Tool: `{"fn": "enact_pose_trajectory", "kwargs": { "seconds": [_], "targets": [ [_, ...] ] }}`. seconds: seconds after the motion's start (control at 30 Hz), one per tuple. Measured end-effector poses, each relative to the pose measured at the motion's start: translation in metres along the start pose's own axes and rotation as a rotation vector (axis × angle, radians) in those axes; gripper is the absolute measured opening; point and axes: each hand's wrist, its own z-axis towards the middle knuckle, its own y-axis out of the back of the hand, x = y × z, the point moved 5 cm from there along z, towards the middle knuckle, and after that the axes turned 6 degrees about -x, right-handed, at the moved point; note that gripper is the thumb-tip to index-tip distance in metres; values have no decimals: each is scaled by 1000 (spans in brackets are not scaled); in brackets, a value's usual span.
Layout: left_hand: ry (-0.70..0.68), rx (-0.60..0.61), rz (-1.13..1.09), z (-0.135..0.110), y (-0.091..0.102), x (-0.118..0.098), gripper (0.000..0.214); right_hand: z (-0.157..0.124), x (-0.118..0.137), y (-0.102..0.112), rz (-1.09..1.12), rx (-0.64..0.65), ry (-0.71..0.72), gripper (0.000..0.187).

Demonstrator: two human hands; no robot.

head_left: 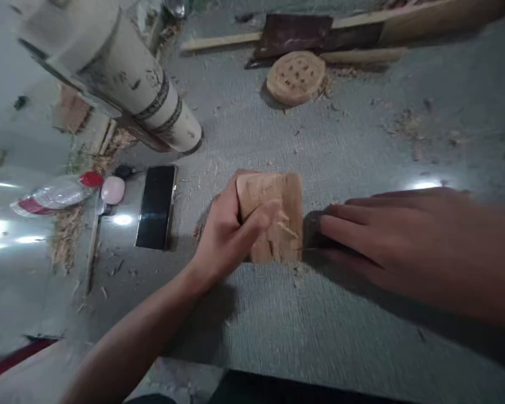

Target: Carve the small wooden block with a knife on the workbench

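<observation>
wood at the middle of the head view: a pale wooden block (278, 221), squarish, rough and splintered on its near face, resting on the grey mat (320, 336). left hand (231, 230) wrapped around the block's left edge, fingers curled over the top face, gripping it firmly, forearm running back toward the lower left corner. right hand (395, 241) just right of the block, fingers extended and close together, tips at or almost at the block's right edge over a dark patch; motion blur there, so cannot tell whether it is holding anything or merely resting flat. small chips and splinters scattered on the mat just below the block.

left of the block, well apart: a black phone (156, 206) lying flat, screen up. further left of the block, a pink rounded object (113, 189) and a clear plastic bottle (54, 196) with a red cap, lying on its side. above and left of the block, a large pale cylinder (122, 78) with dark bands, tilted and blurred. beyond the block, toward the top, a round wooden disc (295, 77) with a grid of shallow holes, sawdust around it. behind the disc, long wooden strips (362, 55) and a dark board (294, 35). sawdust heaped along the mat's left border, left of the phone.
</observation>
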Motion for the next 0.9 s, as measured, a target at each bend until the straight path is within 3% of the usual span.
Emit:
{"fn": "enact_pose_trajectory", "kwargs": {
  "seconds": [0.13, 0.3, 0.47, 0.77, 0.9],
  "targets": [
    [33, -4, 23, 1, 0, -1, 25, 1, 2, 1, 3, -41, 8, 45],
    [148, 49, 34, 0, -2, -5, 27, -3, 4, -5, 76, -128, 69, 19],
    [170, 49, -21, 0, -4, -4, 22, -2, 1, -6, 142, -155, 32, 16],
    [195, -135, -63, -2, 4, 0, 13, 2, 6, 2, 163, -126, 40, 20],
    [217, -159, -63, 0, 5, 0, 14, 6, 7, 3, 160, -116, 44, 20]
  ]
}}
